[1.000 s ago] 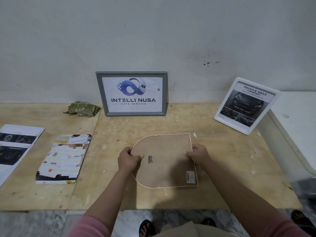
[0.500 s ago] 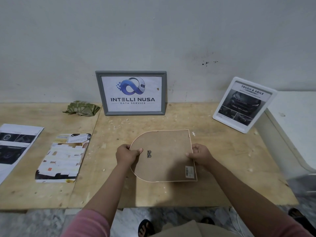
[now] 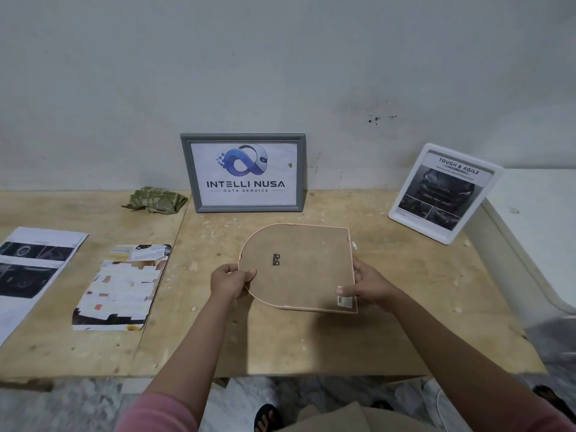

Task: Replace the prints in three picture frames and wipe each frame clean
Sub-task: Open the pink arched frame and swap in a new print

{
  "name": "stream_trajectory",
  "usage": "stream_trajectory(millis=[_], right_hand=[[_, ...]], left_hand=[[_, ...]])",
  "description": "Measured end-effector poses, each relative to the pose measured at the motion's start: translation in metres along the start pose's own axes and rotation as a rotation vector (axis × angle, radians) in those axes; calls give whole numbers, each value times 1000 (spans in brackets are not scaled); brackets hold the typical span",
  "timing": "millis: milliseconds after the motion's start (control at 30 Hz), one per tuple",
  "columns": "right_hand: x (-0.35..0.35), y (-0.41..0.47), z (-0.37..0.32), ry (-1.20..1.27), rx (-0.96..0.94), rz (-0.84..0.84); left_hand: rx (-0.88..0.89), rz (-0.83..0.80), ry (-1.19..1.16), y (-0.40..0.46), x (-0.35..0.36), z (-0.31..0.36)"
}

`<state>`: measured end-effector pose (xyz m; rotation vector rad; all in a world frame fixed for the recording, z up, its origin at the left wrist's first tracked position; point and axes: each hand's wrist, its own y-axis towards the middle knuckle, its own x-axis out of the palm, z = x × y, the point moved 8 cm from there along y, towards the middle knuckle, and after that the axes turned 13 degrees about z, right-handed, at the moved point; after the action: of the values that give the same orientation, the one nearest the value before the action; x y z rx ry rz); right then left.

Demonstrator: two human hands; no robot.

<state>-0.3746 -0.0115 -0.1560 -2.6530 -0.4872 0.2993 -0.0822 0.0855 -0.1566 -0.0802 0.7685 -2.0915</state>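
Note:
An arch-shaped picture frame (image 3: 307, 269) is held face down over the wooden table (image 3: 405, 307), its brown backing board and small metal hanger showing. My left hand (image 3: 229, 282) grips its rounded left edge, thumb on the backing. My right hand (image 3: 371, 285) grips the straight right edge near a small label at the corner. A grey frame (image 3: 243, 173) with a logo print leans on the wall behind. A white frame (image 3: 444, 193) with a car print leans at the right.
A crumpled green cloth (image 3: 156, 200) lies by the wall, left of the grey frame. Two loose prints lie on the left: a colourful one (image 3: 121, 288) and a car brochure sheet (image 3: 28, 269). A white ledge (image 3: 536, 226) borders the table's right side.
Both hands have kept hold of the arch-shaped frame and carried it a little farther from me, toward the wall. My right thumb now lies over the corner near the label.

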Motion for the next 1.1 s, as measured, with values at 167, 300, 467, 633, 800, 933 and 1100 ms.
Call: stream_trajectory(millis=[167, 300, 467, 633, 800, 933, 1100], right_hand=[[-1, -9, -7, -20, -59, 58], [-1, -10, -12, 14, -115, 96], [-5, -14, -10, -10, -127, 148], [-6, -17, -11, -335, -218, 354], [40, -45, -50, -840, -541, 257], [73, -51, -69, -1214, -697, 205], [74, -57, -95, -1108, -900, 318]], left_hand=[[41, -15, -21, -12, 1, 5], [6, -136, -37, -29, 12, -1], [-3, -152, -19, -32, 17, -1], [27, -104, 11, -31, 20, 8], [-2, -98, -32, -39, 32, 21], [-73, -130, -94, -48, 39, 35], [-59, -195, -155, -53, 42, 59]])
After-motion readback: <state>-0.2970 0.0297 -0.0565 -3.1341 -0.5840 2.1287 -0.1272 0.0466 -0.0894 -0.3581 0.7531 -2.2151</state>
